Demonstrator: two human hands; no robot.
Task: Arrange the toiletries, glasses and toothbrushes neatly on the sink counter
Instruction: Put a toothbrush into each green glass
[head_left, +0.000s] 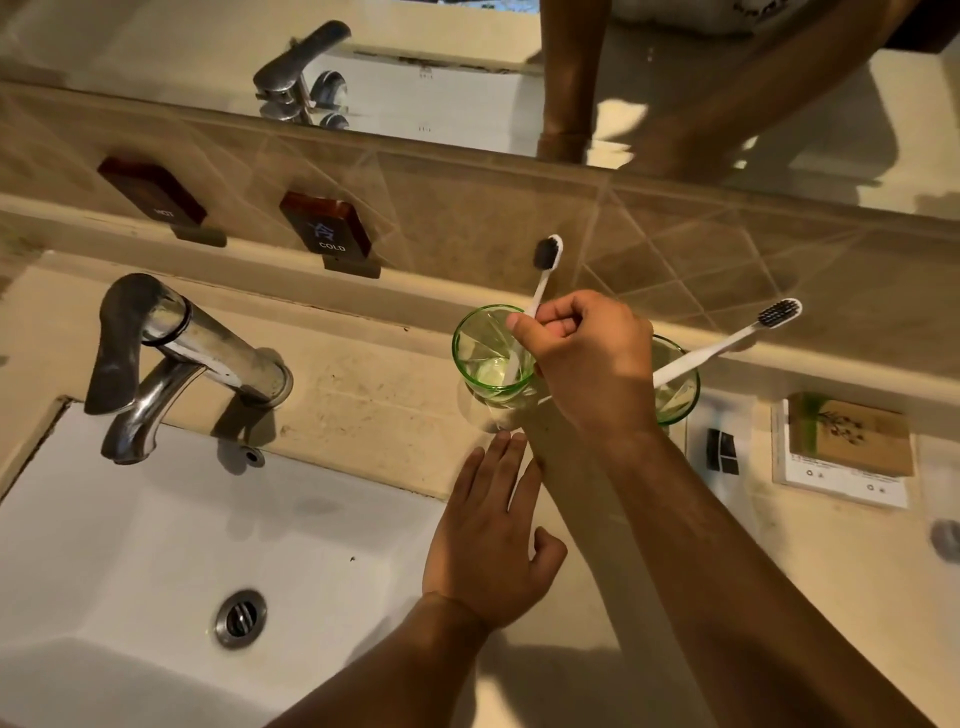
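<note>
Two green glasses stand on the beige sink counter (363, 384) near the back wall. My right hand (587, 358) pinches a white toothbrush (545, 270) with dark bristles, its handle end down inside the left glass (488, 358). The right glass (675, 384) is partly hidden behind my right hand and holds a second white toothbrush (727, 343) leaning to the right. My left hand (493, 530) lies flat on the counter just in front of the left glass, fingers straight, fingertips close to its base.
A chrome faucet (171, 358) stands over the white basin (130, 545) at the left. Dark HOT (153, 192) and COLD (327, 223) signs sit on the tiled backsplash. A small black sachet (722, 452) and a boxed toiletry on a white card (847, 447) lie at the right.
</note>
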